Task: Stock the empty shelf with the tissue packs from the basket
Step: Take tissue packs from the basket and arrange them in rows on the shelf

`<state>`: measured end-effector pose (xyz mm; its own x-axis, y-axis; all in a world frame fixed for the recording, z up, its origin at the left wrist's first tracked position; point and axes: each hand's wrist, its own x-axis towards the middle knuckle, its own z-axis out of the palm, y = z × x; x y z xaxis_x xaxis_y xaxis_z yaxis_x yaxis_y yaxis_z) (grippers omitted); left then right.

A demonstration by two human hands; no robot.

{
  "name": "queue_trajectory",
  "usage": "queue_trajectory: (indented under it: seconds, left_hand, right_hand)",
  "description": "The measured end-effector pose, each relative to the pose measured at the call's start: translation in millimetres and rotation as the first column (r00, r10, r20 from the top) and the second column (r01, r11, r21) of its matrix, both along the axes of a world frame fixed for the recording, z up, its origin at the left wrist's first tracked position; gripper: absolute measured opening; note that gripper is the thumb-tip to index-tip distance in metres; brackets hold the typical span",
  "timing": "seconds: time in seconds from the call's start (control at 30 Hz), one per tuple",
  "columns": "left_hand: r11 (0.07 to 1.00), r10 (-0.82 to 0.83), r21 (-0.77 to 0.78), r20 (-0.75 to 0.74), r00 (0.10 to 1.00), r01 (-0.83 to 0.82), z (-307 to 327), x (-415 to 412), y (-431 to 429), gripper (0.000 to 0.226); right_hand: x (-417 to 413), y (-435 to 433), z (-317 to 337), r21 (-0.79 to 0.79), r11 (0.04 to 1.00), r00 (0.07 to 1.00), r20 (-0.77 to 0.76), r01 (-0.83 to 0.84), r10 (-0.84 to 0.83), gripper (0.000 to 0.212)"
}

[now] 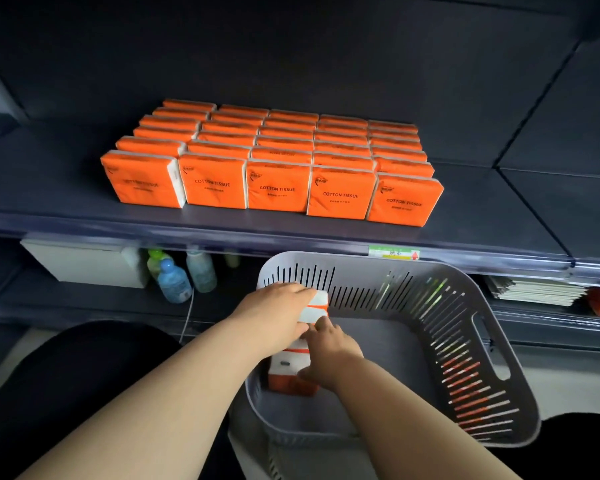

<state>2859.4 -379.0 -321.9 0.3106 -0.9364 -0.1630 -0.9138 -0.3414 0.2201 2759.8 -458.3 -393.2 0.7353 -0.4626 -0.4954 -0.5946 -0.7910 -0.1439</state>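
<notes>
The shelf (pixel 66 188) already carries a tidy block of stocked packs (pixel 278 161): five columns of orange packs standing on edge, faces forward, pressed side to side so each props its neighbour and the labels read from the front. Bare shelf shows on both sides of the block, so there is room for more. The basket (pixel 378 358) sits just below the shelf lip, close enough to make the lift short. It is nearly bare. The only packs (pixel 293 370) in it stand in one short row against its left wall, which probably keeps them upright. Both hands are down on that row. The left hand (pixel 278 311) lies over the top of the far end with its fingers curled down across the farthest pack, plainly gripping. The right hand (pixel 336 355) is cupped against the row's near right side, fingers bent onto it and fingertips close to the left hand; its thumb is hidden, so how tightly it holds is hard to say. Taking the row from both ends looks like a way to squeeze several soft packs together and carry them as one bundle. I judge the task to be close to done, with this the last load or nearly so. On the lower shelf sit some bottles (pixel 174 278), and a price tag (pixel 394 252) is fixed to the shelf edge above the basket.
</notes>
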Motion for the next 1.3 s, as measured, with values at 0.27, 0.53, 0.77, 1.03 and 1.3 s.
queue_trajectory:
  seconds: [0.27,0.53,0.77,1.03,1.3]
  left_hand:
    - [0.998,0.053,0.024,0.018,0.998,-0.054,0.9,5.6,1.6,0.06]
    - [0.994,0.079,0.076,0.028,0.997,-0.081,-1.8,9.1,5.5,0.058]
    - [0.987,0.122,0.102,0.051,0.991,-0.127,1.1,17.1,4.3,0.04]
    - [0.979,0.083,0.181,0.085,0.993,-0.097,-3.3,6.9,-0.4,0.04]
    - [0.891,0.004,0.44,0.232,0.973,-0.109,-21.3,-7.8,-19.8,0.037]
  right_hand:
    - [6.8,3.9,0.6,-0.086,0.995,0.999,0.003,-0.052,0.052,0.069]
    - [4.7,6.8,-0.5,-0.062,0.998,1.0,-0.009,-0.02,0.02,0.054]
    - [-12.4,-11.6,1.5,-0.095,0.991,0.994,-0.057,-0.097,0.092,0.055]
    - [-40.3,-39.1,3.1,-0.171,0.985,0.978,-0.203,0.023,-0.058,0.047]
    - [-34.8,-37.1,-6.7,-0.228,0.957,0.968,-0.218,-0.177,0.127,0.049]
